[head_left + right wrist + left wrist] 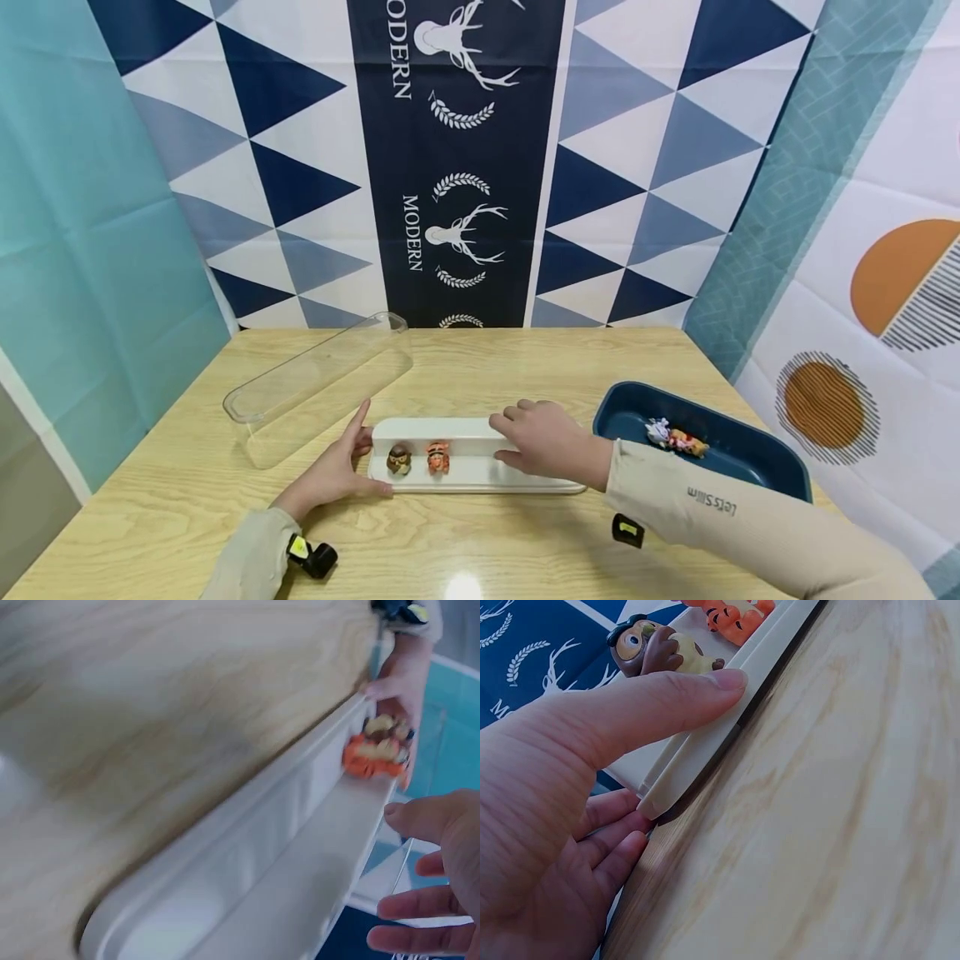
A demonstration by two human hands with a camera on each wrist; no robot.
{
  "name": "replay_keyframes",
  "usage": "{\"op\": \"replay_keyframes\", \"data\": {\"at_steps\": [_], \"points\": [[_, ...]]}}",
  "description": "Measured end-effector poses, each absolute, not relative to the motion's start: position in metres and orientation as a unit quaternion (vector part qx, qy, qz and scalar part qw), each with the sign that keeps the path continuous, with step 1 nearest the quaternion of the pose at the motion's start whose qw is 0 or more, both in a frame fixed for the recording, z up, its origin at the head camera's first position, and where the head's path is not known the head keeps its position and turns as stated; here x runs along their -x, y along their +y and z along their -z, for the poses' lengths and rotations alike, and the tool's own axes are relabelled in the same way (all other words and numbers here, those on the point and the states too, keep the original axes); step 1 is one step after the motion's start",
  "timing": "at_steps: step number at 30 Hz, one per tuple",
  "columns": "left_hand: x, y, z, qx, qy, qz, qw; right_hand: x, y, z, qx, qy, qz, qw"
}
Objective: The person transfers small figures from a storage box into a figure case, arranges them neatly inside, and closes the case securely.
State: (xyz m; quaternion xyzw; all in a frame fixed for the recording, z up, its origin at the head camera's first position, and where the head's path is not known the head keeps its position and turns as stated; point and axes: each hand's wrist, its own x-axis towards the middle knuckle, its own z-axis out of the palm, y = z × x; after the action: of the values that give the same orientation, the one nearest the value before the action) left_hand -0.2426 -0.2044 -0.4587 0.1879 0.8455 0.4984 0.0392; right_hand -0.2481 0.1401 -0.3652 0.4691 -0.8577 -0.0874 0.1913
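I rate the white stand [474, 469] light, stiff, slick — hold by its ends — left hand [330, 475] pinching one, right hand [553, 437] spread.

Owl figurine [399, 459], orange figurine [438, 457] on white stand [474, 473].

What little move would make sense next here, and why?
Perhaps bring the right hand to the small figures in the blue bin: that hand looks empty, while the white stand, held by the left hand, has bare room right of the tiger figure.
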Motion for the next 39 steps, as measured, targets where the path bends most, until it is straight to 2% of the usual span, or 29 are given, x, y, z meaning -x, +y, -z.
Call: {"op": "replay_keyframes", "data": {"at_steps": [4, 9, 19, 27, 33, 35, 39], "points": [[0.243, -0.204, 0.46, -0.187, 0.848, -0.495, 0.037, 0.257, 0.16, 0.36, -0.493, -0.841, 0.108, 0.196], [0.244, -0.204, 0.462, -0.186, 0.852, -0.489, 0.029, 0.269, 0.184, 0.348, -0.527, -0.809, 0.121, 0.231], [0.242, -0.204, 0.46, -0.19, 0.843, -0.502, 0.033, 0.286, 0.221, 0.326, -0.526, -0.786, 0.155, 0.286], [0.243, -0.205, 0.462, -0.196, 0.846, -0.496, 0.028, 0.306, 0.262, 0.326, -0.554, -0.766, 0.153, 0.288], [0.243, -0.205, 0.461, -0.19, 0.847, -0.496, 0.035, 0.319, 0.293, 0.334, -0.586, -0.73, 0.152, 0.317], [0.242, -0.206, 0.46, -0.19, 0.846, -0.497, 0.038, 0.321, 0.301, 0.338, -0.596, -0.724, 0.157, 0.309], [0.242, -0.205, 0.461, -0.19, 0.847, -0.495, 0.037, 0.321, 0.318, 0.345, -0.612, -0.733, 0.163, 0.248]]}}
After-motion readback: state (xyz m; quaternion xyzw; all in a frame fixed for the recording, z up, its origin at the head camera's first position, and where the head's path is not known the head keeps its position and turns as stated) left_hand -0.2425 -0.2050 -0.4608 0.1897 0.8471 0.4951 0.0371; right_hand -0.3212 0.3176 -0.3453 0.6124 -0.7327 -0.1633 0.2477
